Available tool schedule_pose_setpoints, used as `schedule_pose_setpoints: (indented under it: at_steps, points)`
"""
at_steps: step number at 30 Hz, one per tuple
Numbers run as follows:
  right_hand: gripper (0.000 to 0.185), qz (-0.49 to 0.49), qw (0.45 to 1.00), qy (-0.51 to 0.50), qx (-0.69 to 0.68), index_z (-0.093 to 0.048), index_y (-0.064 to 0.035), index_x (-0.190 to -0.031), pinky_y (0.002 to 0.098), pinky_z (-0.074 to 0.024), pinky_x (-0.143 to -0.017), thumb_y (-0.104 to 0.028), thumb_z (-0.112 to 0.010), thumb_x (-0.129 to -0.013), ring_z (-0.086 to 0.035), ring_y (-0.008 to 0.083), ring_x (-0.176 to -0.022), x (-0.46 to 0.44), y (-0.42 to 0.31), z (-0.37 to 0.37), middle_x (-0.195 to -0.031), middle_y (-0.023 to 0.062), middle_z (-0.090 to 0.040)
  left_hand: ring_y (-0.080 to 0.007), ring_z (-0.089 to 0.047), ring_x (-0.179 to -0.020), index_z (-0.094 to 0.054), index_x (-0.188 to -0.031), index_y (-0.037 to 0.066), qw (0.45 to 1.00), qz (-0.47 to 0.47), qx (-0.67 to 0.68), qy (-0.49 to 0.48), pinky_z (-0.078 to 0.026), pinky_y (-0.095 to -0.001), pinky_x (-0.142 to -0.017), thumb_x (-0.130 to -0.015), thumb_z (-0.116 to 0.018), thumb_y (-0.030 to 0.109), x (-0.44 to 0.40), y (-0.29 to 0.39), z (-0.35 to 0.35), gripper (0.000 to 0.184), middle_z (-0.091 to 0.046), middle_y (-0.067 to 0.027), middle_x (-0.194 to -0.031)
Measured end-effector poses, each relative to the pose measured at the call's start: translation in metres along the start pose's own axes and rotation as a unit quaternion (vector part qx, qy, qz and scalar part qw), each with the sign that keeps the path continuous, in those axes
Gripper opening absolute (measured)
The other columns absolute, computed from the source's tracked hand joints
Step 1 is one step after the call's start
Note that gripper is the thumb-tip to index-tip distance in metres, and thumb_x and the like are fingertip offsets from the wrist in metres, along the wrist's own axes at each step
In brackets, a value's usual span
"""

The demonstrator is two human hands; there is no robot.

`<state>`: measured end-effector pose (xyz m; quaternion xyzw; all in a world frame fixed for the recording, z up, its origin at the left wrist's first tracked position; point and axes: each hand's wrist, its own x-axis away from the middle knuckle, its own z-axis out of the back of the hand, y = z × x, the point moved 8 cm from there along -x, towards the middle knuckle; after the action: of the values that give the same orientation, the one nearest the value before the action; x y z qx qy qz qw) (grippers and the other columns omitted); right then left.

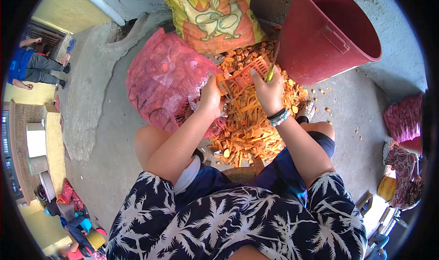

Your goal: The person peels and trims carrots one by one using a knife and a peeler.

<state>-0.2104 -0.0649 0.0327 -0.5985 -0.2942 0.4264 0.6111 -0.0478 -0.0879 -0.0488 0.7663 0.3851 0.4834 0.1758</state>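
Above a heap of orange carrot peelings and cut carrot pieces (249, 123), my two hands are close together. My left hand (211, 97) is closed on one end of an orange plastic piece with slots (253, 73), perhaps a peeler or grater; I cannot tell which. My right hand (270, 93) is closed around a yellow-green handle (270, 73), which looks like that of a knife with its thin blade pointing up. The right thumb is against or just beside the slotted piece. Left of my hands, a pink mesh sack (162, 79) full of carrots lies on the floor.
A tall red bucket (302, 45) stands at the right, by the wall. Behind the heap is a yellow and orange sack (212, 20) printed with chickens. Another person (34, 65) is at the far left. Purplish sacks (402, 118) are at the far right.
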Motion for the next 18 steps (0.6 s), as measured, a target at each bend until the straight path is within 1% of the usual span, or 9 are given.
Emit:
schedule_pose_setpoints:
  at_steps: [5,7,8,10,11,13,15,17,18]
  points:
    - [0.022,0.092,0.993,0.030,0.061,-0.053,0.0025,-0.091,0.0262,-0.0448,-0.056,-0.010,-0.064,-0.077,-0.057,0.0131,-0.065,-0.006,-0.014,0.005,-0.074,0.0089,-0.060,-0.0200,-0.056,-0.073,-0.048,-0.102,0.008,0.997,0.019,-0.069,-0.020,-0.049,-0.0347,-0.066,-0.095,-0.028,0.037,-0.006,-0.008,0.006,0.036,-0.057,-0.0081,-0.084]
    - [0.023,0.066,0.997,-0.019,0.024,-0.053,0.0024,-0.094,0.0275,-0.0459,-0.057,-0.009,-0.064,-0.078,-0.057,0.0136,-0.067,-0.024,0.005,0.001,-0.076,0.0102,-0.060,-0.0202,-0.056,-0.071,-0.048,-0.102,0.008,0.986,0.079,-0.083,-0.123,-0.049,-0.0328,-0.062,-0.095,-0.029,0.036,0.003,-0.012,-0.007,0.035,-0.056,-0.0084,-0.082]
    - [0.021,0.082,0.996,0.023,0.024,-0.053,0.0023,-0.094,0.0279,-0.0460,-0.055,-0.008,-0.062,-0.079,-0.056,0.0128,-0.066,-0.034,0.008,0.009,-0.077,0.0098,-0.060,-0.0202,-0.056,-0.071,-0.048,-0.102,0.008,0.986,0.080,-0.085,-0.123,-0.049,-0.0328,-0.062,-0.095,-0.029,0.036,0.002,-0.012,-0.003,0.035,-0.056,-0.0084,-0.082]
    - [0.018,0.065,0.992,0.091,0.053,-0.054,0.0015,-0.094,0.0253,-0.0443,-0.054,-0.005,-0.061,-0.079,-0.054,0.0107,-0.063,-0.051,0.013,0.032,-0.076,0.0075,-0.059,-0.0197,-0.055,-0.059,-0.049,-0.099,0.005,0.956,0.147,-0.039,-0.252,-0.041,-0.0278,-0.049,-0.095,-0.025,0.040,0.012,-0.021,-0.018,0.043,-0.055,-0.0089,-0.073]
    - [0.019,0.032,0.993,0.111,0.034,-0.054,0.0014,-0.095,0.0244,-0.0437,-0.053,-0.005,-0.061,-0.079,-0.053,0.0099,-0.062,-0.056,0.023,0.040,-0.076,0.0069,-0.059,-0.0197,-0.055,-0.059,-0.049,-0.099,0.005,0.956,0.147,-0.041,-0.252,-0.041,-0.0278,-0.049,-0.095,-0.025,0.040,0.012,-0.022,-0.019,0.043,-0.055,-0.0089,-0.073]
    - [0.019,0.050,0.994,0.097,-0.005,-0.054,0.0009,-0.096,0.0229,-0.0426,-0.053,-0.005,-0.061,-0.079,-0.052,0.0087,-0.060,-0.051,0.010,0.033,-0.076,0.0054,-0.059,-0.0201,-0.055,-0.059,-0.050,-0.097,0.004,0.993,0.084,0.011,-0.083,-0.042,-0.0286,-0.050,-0.095,-0.025,0.042,0.006,-0.012,-0.006,0.045,-0.056,-0.0086,-0.074]
    - [0.017,0.012,0.995,0.064,-0.073,-0.054,0.0005,-0.094,0.0223,-0.0416,-0.052,-0.006,-0.061,-0.079,-0.051,0.0076,-0.060,-0.029,0.003,0.018,-0.075,0.0046,-0.059,-0.0205,-0.056,-0.064,-0.051,-0.098,0.006,0.990,0.090,0.005,-0.105,-0.045,-0.0307,-0.053,-0.095,-0.022,0.041,-0.005,-0.013,0.002,0.046,-0.057,-0.0073,-0.078]
    - [0.017,-0.004,0.998,0.022,-0.058,-0.054,0.0004,-0.092,0.0231,-0.0407,-0.050,-0.007,-0.062,-0.079,-0.050,0.0084,-0.058,-0.013,0.010,0.006,-0.072,0.0042,-0.058,-0.0223,-0.056,-0.079,-0.050,-0.103,0.007,0.992,0.060,0.068,-0.087,-0.048,-0.0375,-0.074,-0.096,-0.024,0.039,-0.011,-0.010,0.004,0.042,-0.055,-0.0079,-0.089]
    - [0.018,0.000,0.999,0.020,-0.030,-0.054,0.0010,-0.091,0.0246,-0.0411,-0.051,-0.007,-0.062,-0.078,-0.050,0.0099,-0.057,-0.006,0.006,0.005,-0.070,0.0049,-0.058,-0.0223,-0.056,-0.079,-0.050,-0.103,0.007,0.992,0.061,0.069,-0.087,-0.048,-0.0375,-0.074,-0.096,-0.024,0.039,-0.012,-0.012,0.003,0.042,-0.055,-0.0079,-0.089]
